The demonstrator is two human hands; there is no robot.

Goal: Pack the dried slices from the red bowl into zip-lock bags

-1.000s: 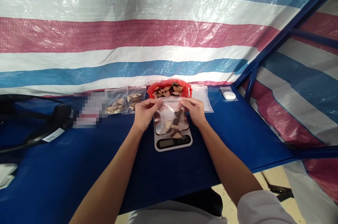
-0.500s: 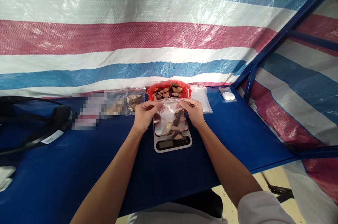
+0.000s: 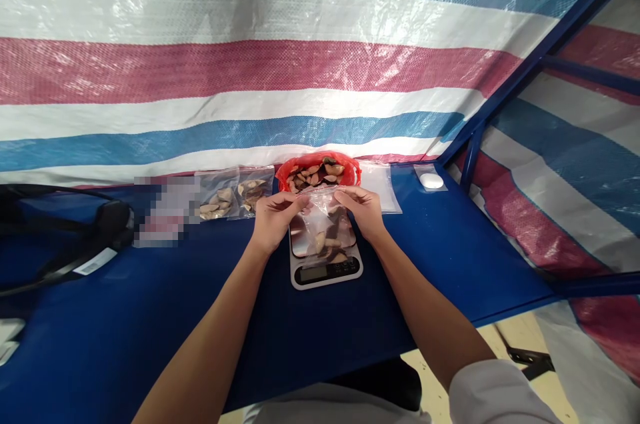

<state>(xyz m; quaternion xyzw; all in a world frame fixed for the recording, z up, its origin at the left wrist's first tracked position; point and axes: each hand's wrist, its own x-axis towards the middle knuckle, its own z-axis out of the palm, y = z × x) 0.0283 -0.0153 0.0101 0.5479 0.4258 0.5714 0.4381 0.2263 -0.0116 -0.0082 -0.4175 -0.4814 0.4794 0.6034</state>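
My left hand (image 3: 275, 217) and my right hand (image 3: 364, 209) pinch the two top corners of a clear zip-lock bag (image 3: 320, 227). Several brownish, flat pieces, like shells or dried slices, lie in the bag's lower part. Beneath the bag is a white kitchen scale (image 3: 299, 281) with a shiny plate and a dark display; whether the bag's bottom rests on it I cannot tell. Just behind my fingers sits a red plastic bag (image 3: 287, 171), its mouth wide, full of similar pieces.
Left of the scale lie two filled clear bags, one nearer (image 3: 251, 194) and one farther (image 3: 217, 203). Flat clear bags (image 3: 385, 191) lie right of the red bag. A white case (image 3: 431, 181) sits at the back right, black straps (image 3: 107, 224) at the left. A striped tarp (image 3: 250, 67) hangs behind.
Both hands keep their hold on the bag's top edge. The bag's top has drawn slightly narrower between the fingers, and the right fingers have shifted a little left.
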